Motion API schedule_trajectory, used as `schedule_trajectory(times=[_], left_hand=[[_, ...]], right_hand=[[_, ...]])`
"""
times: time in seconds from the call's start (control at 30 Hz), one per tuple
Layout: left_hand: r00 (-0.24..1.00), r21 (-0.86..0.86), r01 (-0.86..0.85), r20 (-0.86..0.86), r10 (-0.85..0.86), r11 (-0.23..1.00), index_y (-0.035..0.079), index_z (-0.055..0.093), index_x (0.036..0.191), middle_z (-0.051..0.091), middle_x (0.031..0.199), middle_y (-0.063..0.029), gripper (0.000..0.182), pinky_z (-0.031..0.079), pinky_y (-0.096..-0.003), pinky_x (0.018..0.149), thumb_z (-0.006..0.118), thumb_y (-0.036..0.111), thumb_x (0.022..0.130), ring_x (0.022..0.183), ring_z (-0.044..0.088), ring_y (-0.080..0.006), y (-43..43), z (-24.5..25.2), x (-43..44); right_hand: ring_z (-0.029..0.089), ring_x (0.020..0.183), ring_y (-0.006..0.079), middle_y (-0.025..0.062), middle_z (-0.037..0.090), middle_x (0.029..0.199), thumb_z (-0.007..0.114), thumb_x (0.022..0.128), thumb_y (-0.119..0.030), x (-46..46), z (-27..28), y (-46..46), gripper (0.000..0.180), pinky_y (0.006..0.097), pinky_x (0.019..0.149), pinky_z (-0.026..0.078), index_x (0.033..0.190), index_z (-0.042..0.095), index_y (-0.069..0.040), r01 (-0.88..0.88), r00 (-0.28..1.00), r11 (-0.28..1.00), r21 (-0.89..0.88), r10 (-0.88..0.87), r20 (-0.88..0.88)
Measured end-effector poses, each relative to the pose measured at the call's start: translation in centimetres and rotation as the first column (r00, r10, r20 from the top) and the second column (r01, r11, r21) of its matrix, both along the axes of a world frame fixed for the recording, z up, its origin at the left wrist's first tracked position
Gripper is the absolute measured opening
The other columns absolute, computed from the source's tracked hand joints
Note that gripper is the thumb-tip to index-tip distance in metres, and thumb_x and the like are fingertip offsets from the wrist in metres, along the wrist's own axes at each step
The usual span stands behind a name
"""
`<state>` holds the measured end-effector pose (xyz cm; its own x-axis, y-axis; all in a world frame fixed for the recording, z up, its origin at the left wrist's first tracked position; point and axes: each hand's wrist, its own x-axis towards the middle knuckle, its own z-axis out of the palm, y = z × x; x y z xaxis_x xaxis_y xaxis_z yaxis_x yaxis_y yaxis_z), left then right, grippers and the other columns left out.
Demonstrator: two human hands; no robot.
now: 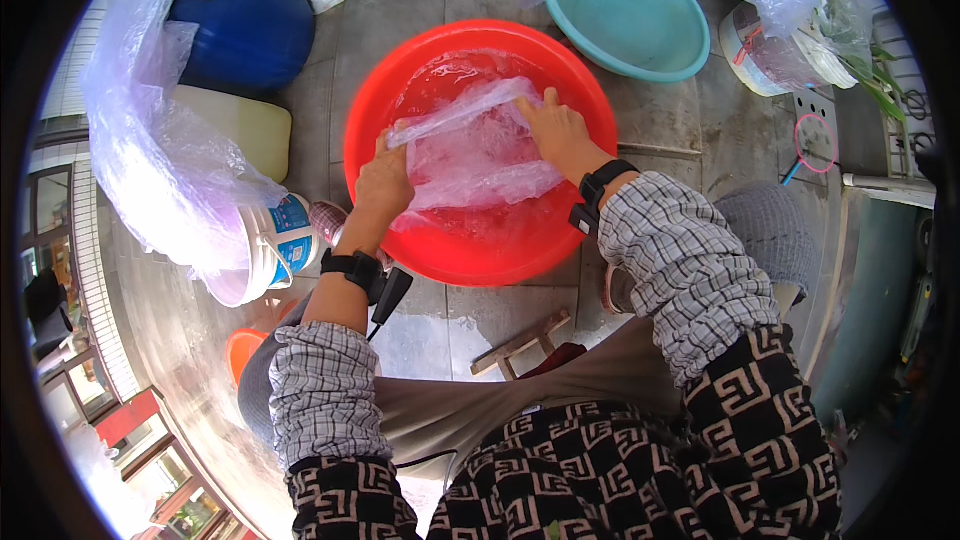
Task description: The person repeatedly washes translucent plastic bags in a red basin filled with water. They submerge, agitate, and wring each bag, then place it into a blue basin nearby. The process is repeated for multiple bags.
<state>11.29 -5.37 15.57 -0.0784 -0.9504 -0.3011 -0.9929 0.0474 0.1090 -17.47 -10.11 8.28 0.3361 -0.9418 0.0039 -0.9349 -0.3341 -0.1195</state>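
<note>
A large red plastic basin (480,266) with water in it stands on the tiled floor before me. Across the basin, a wet clear plastic sheet (480,157) is stretched between my hands, its lower part in the water. My left hand (384,184) grips one upper corner of the sheet at the basin's left side. On the right, my right hand (559,127) pinches the other upper corner, with the index finger raised. Both wrists wear black straps with small devices.
To the left are a blue plastic drum (240,30), a pale jerrycan (255,131) and a white bucket (259,251) with plastic film draped over them. A teal basin (630,22) and a white tub (750,52) stand at the upper right. A wooden frame (525,345) lies near my feet.
</note>
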Motion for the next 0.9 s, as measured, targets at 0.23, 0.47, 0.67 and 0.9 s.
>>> schedule_trajectory(times=[0.23,0.47,0.67,0.9], left_hand=[[0.996,-0.234,-0.017,-0.092,-0.005,0.972,0.007,0.04,0.147,0.042,0.15,-0.0186,0.071,0.046,-0.0456,0.103,0.059,0.004,0.079,0.122,0.055,-0.0417,0.7,9.7,1.4],[0.951,-0.475,0.118,-0.198,-0.236,0.872,0.001,0.047,0.14,0.046,0.148,-0.0189,0.07,0.036,-0.0365,0.112,0.064,0.011,0.073,0.135,0.045,-0.0353,0.7,20.5,2.8],[0.937,-0.373,0.046,-0.304,-0.169,0.927,-0.004,0.048,0.136,0.052,0.138,-0.0259,0.071,0.041,-0.0376,0.108,0.069,0.013,0.071,0.127,0.051,-0.0393,1.0,25.3,3.2],[0.996,-0.219,0.084,0.004,-0.085,0.972,0.007,0.049,0.141,0.038,0.153,-0.0207,0.067,0.042,-0.0406,0.109,0.064,0.01,0.076,0.132,0.048,-0.0397,-1.3,16.3,3.0]], right_hand=[[0.069,0.075,0.0317,0.0178,0.059,0.099,0.057,0.089,-0.009,0.1,9.7,0.5,0.057,0.039,0.062,0.058,0.143,0.045,-0.022,-0.095,0.995,0.985,-0.141,0.091,-0.035],[0.069,0.086,0.0368,0.0207,0.065,0.101,0.054,0.09,-0.006,-1.0,19.5,0.3,0.059,0.0438,0.069,0.057,0.145,0.042,-0.022,-0.168,0.984,0.928,-0.333,0.181,0.008],[0.068,0.095,0.0374,0.0173,0.068,0.108,0.061,0.084,-0.004,-2.0,25.2,0.8,0.073,0.0473,0.074,0.054,0.15,0.035,-0.021,-0.187,0.981,0.956,-0.224,0.196,0.015],[0.065,0.107,0.0382,0.0189,0.067,0.116,0.065,0.081,-0.011,0.1,20.6,-1.0,0.078,0.0488,0.083,0.053,0.15,0.03,-0.013,-0.128,0.992,0.958,0.256,0.129,0.013]])
